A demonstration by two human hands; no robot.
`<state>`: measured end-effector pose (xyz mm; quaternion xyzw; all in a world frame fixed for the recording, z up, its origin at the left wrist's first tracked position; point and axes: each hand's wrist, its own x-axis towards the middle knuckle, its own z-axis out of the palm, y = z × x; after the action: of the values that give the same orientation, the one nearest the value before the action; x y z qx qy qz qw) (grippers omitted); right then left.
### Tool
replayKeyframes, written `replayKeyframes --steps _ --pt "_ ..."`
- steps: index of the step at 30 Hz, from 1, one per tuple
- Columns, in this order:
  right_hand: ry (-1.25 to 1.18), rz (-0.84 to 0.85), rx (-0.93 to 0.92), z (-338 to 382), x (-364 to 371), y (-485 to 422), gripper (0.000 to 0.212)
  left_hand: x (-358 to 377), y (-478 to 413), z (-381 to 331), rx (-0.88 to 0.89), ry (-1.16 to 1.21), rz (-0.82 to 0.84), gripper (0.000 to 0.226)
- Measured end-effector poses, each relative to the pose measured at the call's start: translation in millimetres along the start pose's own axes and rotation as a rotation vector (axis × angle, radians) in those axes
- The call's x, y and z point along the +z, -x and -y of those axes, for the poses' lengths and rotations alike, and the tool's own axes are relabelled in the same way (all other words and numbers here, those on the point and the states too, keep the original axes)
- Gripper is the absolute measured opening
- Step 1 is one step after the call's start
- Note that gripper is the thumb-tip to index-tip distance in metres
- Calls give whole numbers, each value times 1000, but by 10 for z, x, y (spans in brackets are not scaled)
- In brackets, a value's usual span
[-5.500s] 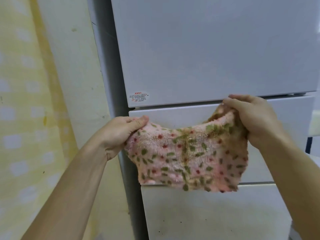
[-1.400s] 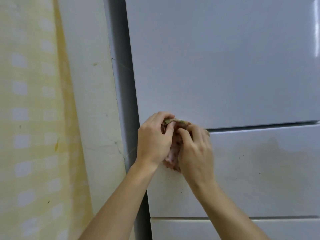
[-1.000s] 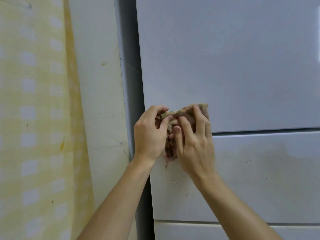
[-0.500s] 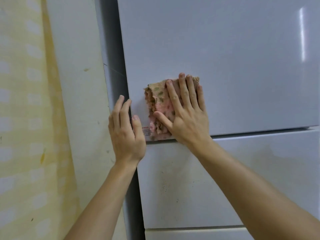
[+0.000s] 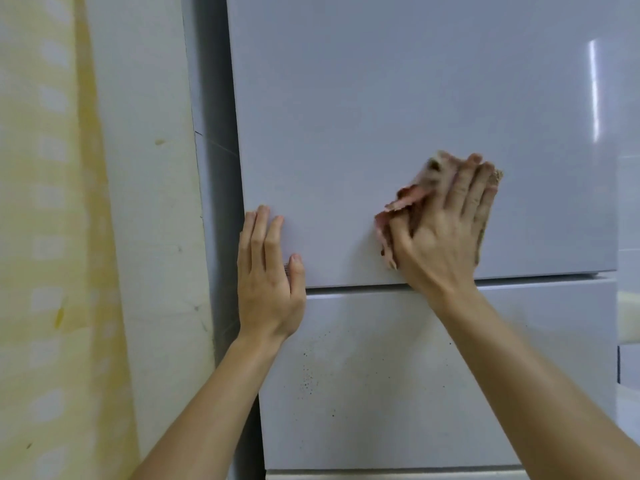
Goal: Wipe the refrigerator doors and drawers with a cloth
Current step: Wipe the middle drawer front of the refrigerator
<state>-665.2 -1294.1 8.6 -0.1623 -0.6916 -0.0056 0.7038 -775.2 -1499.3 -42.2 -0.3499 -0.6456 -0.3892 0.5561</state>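
The white refrigerator fills the view, with its large upper door (image 5: pixel 398 116) above a drawer front (image 5: pixel 398 375) that carries dark specks and smudges. A folded pink cloth (image 5: pixel 407 199) with green and red spots lies flat on the lower part of the upper door. My right hand (image 5: pixel 446 226) presses it there with straight, spread fingers and covers most of it. My left hand (image 5: pixel 268 271) rests flat, fingers straight, on the door's lower left corner and holds nothing.
A cream wall (image 5: pixel 145 202) and a yellow checked curtain (image 5: pixel 45 237) stand left of the refrigerator. The top edge of a lower drawer (image 5: pixel 398 475) shows at the bottom. A pale ledge (image 5: pixel 628 323) sits at the far right.
My right hand has slid the cloth to the right along the lower part of the upper door. My left hand has shifted from the fridge's side edge onto the door's lower left corner.
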Motion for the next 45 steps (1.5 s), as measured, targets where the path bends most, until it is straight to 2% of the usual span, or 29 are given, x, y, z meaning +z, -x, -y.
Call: replayKeyframes --steps 3,5,9,11,13,17,21,23,26,30,35,40,42,45 --pt "92 3 -118 380 100 44 67 6 11 9 -2 34 -5 59" --pt "50 -15 -239 582 177 180 57 4 7 21 2 79 -26 56" --pt "-28 76 -518 789 291 661 54 28 -17 -5 24 100 -111 51" --pt "-30 101 -571 688 279 738 56 53 -25 -42 19 78 -141 53" --pt "-27 85 -552 451 220 667 58 90 -23 -70 32 16 -152 54" --pt "29 19 -367 -354 -16 493 54 163 19 -87 58 -67 -138 56" --pt "111 7 -29 -1151 -268 271 58 157 26 -82 66 -89 -130 56" --pt "64 29 164 -1283 -331 168 61 158 13 -78 65 -93 -134 56" --pt "23 -2 262 -1158 -317 107 63 177 10 -84 61 -96 -152 55" --pt "-40 -45 166 -600 -204 154 66 204 19 -91 45 -92 -156 55" --pt "-138 27 -237 234 60 310 56 238 -6 -174 16 -147 -166 57" --pt "-88 38 -581 8 25 107 51 286 -93 -298 -24 -177 -222 58" --pt "-45 -2 -542 -270 -52 -39 50 289 -131 -290 -12 -179 -254 56" --pt "16 -83 -214 -747 -200 -192 54 292 -158 -262 -1 -188 -271 55"
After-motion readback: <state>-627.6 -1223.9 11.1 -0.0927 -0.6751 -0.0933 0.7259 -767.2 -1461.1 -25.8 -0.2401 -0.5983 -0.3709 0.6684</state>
